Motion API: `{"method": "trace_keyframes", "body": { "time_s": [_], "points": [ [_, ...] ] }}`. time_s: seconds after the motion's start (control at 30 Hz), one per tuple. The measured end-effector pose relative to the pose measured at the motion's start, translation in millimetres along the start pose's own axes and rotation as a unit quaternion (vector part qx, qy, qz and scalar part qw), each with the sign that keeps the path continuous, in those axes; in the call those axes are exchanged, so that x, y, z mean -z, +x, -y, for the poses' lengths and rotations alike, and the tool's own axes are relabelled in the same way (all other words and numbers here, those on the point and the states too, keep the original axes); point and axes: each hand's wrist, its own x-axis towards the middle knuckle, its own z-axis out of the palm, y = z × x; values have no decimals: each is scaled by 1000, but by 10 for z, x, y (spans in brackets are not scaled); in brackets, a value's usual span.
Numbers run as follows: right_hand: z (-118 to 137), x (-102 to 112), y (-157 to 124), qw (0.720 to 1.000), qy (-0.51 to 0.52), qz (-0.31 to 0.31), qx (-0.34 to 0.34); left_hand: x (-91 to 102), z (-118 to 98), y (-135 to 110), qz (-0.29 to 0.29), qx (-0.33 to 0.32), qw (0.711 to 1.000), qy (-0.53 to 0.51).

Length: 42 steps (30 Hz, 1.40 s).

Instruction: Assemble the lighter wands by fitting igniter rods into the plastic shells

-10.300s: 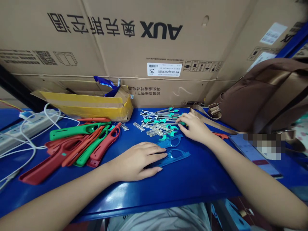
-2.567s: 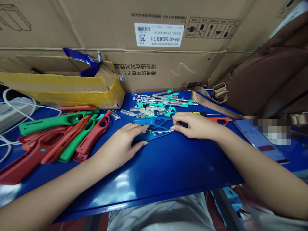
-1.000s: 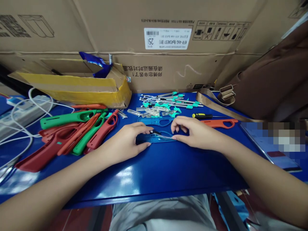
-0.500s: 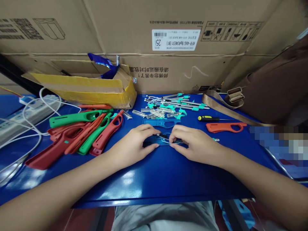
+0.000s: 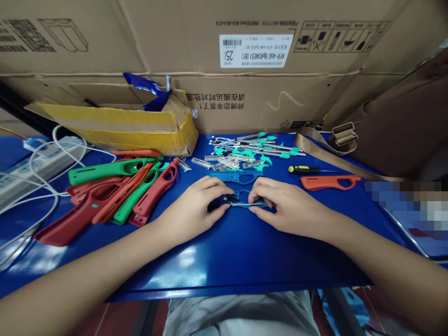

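A translucent blue lighter shell (image 5: 241, 203) lies flat on the blue table (image 5: 245, 252) between my hands, with a thin metal tube part laid in it. My left hand (image 5: 194, 207) curls over the shell's left end, fingers closed on it. My right hand (image 5: 283, 205) pinches the right end, fingertips pressed on the shell and the inner part. A second blue shell (image 5: 233, 177) lies just behind them. Further back sits a pile of metal tubes with teal fittings (image 5: 252, 151).
Red and green lighter shells (image 5: 115, 191) are heaped at the left, beside a yellow-taped carton (image 5: 119, 126) and a power strip with white cables (image 5: 31, 163). An orange shell (image 5: 329, 181) and a small screwdriver (image 5: 304, 169) lie right. A brown bag (image 5: 395, 126) and large cardboard boxes (image 5: 224, 56) stand behind.
Both hands have drawn closer together over the blue shell, and the right hand has slid leftward along it. The inner metal part now sits lower in the shell. The view shifted slightly.
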Motion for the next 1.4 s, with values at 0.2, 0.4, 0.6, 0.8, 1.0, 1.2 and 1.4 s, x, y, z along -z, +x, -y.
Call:
{"method": "trace_keyframes", "body": {
  "time_s": [0.2, 0.4, 0.6, 0.8, 1.0, 1.2, 1.4],
  "points": [
    [-42, 20, 15, 999, 33, -11, -20, -11, -6, -1, -14, 11, 1000, -26],
    [-64, 27, 0, 997, 75, -16, -14, -6, -4, 10, -12, 19, 999, -37],
    [-21, 102, -33, 997, 65, 28, 10, -15, -5, 30, -7, 58, 995, -78],
    [-39, 84, -29, 997, 44, 41, 43, -9, -8, 46, -11, 67, 995, -75],
    [-50, 35, -13, 999, -1, 20, 37, -18, -11, 25, -13, 61, 995, -79],
    [-68, 17, -13, 999, 2, 12, 46, -6, -18, 15, 1, 75, 993, -86],
    [-60, -1, 15, 998, 42, -4, 42, -66, -34, 34, -66, 89, 985, -133]
  ]
}}
